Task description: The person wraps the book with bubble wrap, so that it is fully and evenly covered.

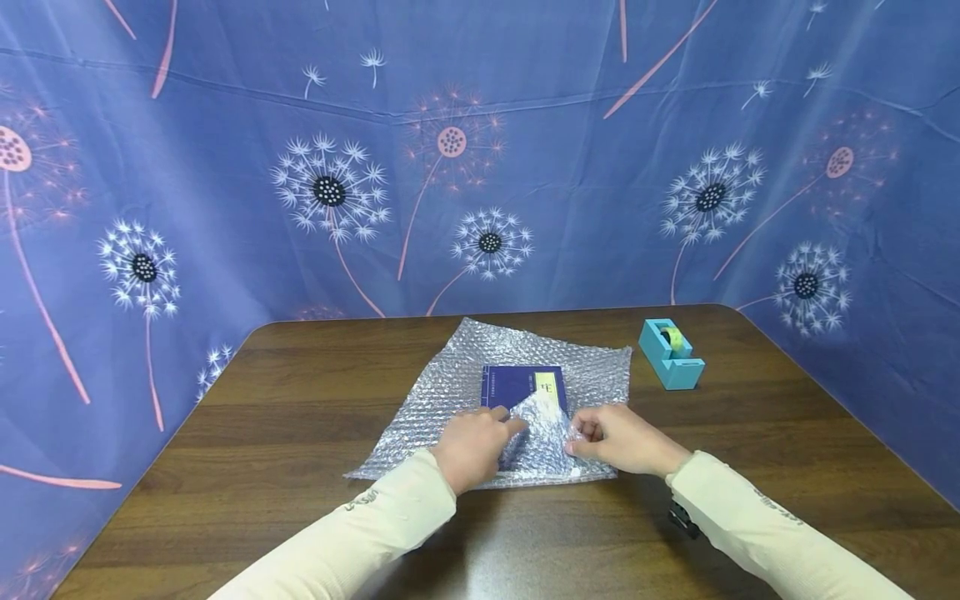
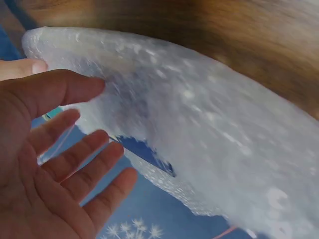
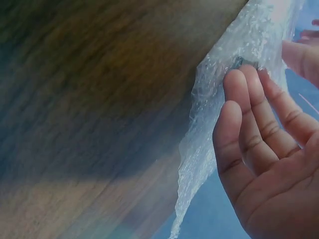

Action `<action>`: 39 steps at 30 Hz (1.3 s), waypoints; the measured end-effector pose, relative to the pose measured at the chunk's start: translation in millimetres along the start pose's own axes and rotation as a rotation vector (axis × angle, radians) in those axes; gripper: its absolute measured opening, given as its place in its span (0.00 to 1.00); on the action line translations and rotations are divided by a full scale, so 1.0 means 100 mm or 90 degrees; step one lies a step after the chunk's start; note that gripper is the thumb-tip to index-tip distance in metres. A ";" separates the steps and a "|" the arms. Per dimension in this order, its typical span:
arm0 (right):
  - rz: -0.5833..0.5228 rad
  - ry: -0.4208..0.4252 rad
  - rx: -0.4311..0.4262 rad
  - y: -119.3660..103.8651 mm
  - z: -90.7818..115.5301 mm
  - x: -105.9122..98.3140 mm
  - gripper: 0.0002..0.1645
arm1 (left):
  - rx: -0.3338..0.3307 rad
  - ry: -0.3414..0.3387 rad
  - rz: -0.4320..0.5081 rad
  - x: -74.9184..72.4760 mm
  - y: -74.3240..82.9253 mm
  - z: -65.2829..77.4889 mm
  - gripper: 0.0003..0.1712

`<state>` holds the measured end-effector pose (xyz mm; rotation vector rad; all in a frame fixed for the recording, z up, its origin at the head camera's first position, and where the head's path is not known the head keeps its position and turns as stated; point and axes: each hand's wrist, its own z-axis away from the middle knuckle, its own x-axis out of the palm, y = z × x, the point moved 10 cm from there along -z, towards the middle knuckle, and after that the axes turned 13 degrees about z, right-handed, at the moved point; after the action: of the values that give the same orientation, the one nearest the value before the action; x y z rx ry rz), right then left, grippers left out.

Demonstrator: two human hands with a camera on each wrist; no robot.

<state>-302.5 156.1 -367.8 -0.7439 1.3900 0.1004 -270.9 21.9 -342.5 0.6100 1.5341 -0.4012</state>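
A dark blue book (image 1: 512, 381) with a pale yellow label lies on a sheet of bubble wrap (image 1: 431, 400). A pointed flap of the wrap (image 1: 542, 442) is folded over the book's near part and hides it. My left hand (image 1: 472, 446) is at the flap's left side, its fingers spread in the left wrist view and the thumb (image 2: 84, 90) against the wrap. At the flap's right edge, my right hand (image 1: 626, 435) pinches the wrap between thumb and fingers. In the right wrist view its other fingers (image 3: 239, 94) are bent beside the plastic.
A turquoise tape dispenser (image 1: 670, 358) with a yellow-green roll stands at the back right of the brown wooden table (image 1: 285, 417). Behind the table hangs a blue cloth (image 1: 570, 183) with a dandelion print. A dark band (image 1: 682, 518) shows at the right wrist.
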 end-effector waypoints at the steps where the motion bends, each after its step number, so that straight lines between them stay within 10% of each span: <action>1: 0.008 0.003 0.005 0.00 0.00 0.00 0.08 | 0.004 -0.007 0.001 0.02 0.03 -0.01 0.36; 10: 0.122 0.057 0.048 -0.04 0.00 -0.05 0.31 | 0.014 -0.025 0.009 0.12 0.15 -0.07 0.34; 19: 0.240 0.061 -0.044 -0.31 -0.02 -0.03 0.19 | -0.008 -0.001 -0.003 0.14 0.15 -0.15 0.26; 39: 0.210 0.062 0.010 -0.06 0.02 -0.16 0.18 | -0.021 0.011 -0.019 0.13 0.18 -0.17 0.28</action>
<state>-301.2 158.3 -351.0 -0.5064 1.5963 0.3155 -273.2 48.2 -352.5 0.5674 1.5654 -0.3931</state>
